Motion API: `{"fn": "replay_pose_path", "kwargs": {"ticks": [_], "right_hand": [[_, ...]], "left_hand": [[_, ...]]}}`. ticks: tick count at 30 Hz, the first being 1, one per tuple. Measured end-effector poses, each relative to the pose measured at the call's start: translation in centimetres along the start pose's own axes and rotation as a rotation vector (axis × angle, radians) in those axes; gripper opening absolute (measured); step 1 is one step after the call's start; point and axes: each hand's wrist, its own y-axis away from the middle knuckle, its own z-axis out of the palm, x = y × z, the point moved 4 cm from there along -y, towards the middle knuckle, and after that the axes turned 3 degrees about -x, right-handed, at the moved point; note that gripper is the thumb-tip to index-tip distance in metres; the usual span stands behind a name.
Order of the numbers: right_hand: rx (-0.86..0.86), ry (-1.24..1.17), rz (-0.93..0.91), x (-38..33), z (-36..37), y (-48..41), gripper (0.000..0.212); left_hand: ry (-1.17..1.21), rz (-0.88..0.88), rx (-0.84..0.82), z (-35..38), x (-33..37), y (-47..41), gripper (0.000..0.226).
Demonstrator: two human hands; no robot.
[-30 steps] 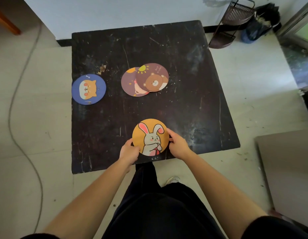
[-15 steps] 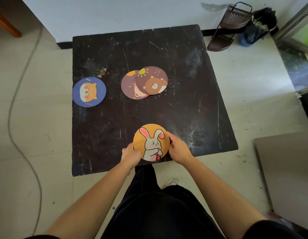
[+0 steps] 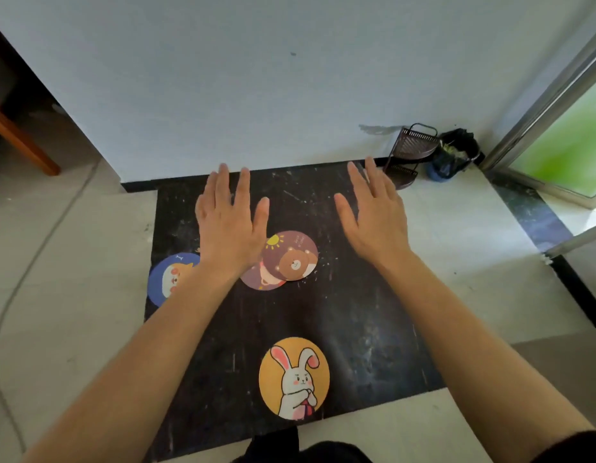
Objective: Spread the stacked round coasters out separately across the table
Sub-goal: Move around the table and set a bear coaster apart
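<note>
An orange rabbit coaster point(image 3: 294, 377) lies flat near the front edge of the dark table point(image 3: 373, 329). A purple bear coaster point(image 3: 291, 256) overlaps another purple coaster point(image 3: 261, 280) at the table's middle. A blue fox coaster point(image 3: 168, 279) lies at the left edge, partly hidden by my left forearm. My left hand point(image 3: 228, 225) is held flat above the table, fingers spread, holding nothing, and covers the left part of the overlapped pair. My right hand point(image 3: 373, 218) is likewise flat and empty over the table's far right.
A white wall stands just behind the table. A dark wire corner rack point(image 3: 411, 152) and a black bag point(image 3: 453, 157) sit on the floor at the back right. A cable point(image 3: 9, 295) runs along the floor on the left. A glass door frame is at the right.
Both hands have let go of the rabbit coaster and moved forward over the table's far half, palms down. The camera has tilted up toward the wall.
</note>
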Motion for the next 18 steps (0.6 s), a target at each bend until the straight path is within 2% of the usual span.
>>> {"fn": "replay_pose_path", "kwargs": {"ticks": [4, 8, 12, 18], "right_hand": [[0.147, 0.057, -0.076, -0.4, -4.0, -3.9, 0.065], [0.228, 0.103, -0.076, 1.9, -6.5, -4.7, 0.067], [0.260, 0.126, -0.027, 7.3, -9.0, -3.0, 0.069], [0.325, 0.126, 0.004, 18.6, -15.3, 0.8, 0.069]], "left_hand": [[0.012, 0.067, 0.140, -3.4, 2.8, -4.3, 0.064], [-0.016, 0.093, 0.121, -3.5, 6.2, -6.4, 0.068], [-0.048, 0.111, 0.080, -2.2, 11.2, -6.0, 0.068], [-0.056, 0.140, 0.161, -1.3, 23.3, -3.4, 0.069]]}}
